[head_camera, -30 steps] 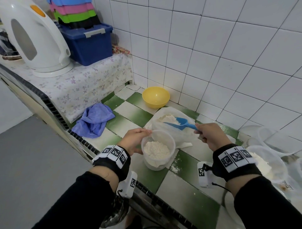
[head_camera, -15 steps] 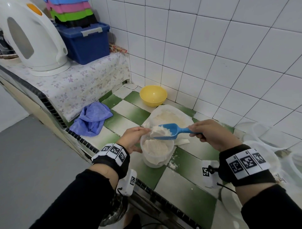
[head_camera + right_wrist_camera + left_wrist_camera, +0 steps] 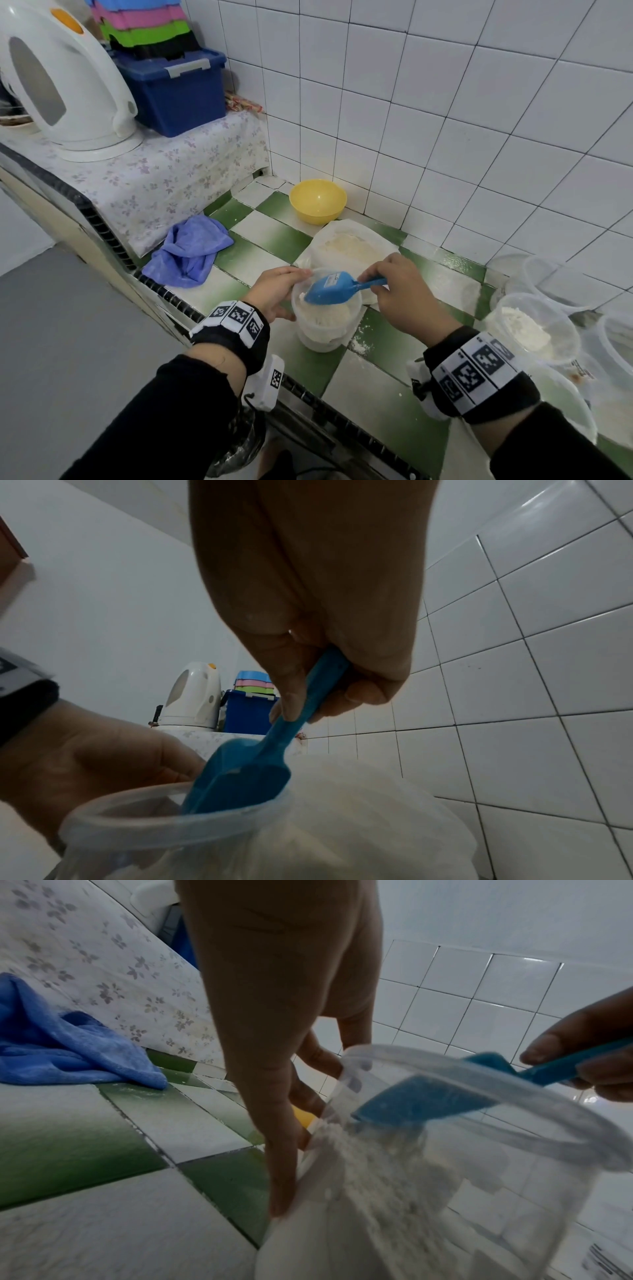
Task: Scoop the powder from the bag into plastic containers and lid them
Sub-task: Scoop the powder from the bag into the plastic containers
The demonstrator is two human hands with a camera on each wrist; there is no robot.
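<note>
A clear round plastic container partly full of white powder stands on the green-and-white tiled counter. My left hand grips its left wall. My right hand holds the handle of a blue scoop, which is turned over inside the container's mouth; powder falls from the scoop in the left wrist view. In the right wrist view the scoop dips past the rim. Behind the container lies the open white bag of powder.
A yellow bowl sits by the wall. A blue cloth lies at the left. More clear containers, one holding powder, crowd the right. A white kettle and blue box stand on the raised shelf.
My right hand brought the loaded scoop from the bag over to the container and turned it over, tipping the powder in. My left hand stayed on the container.
</note>
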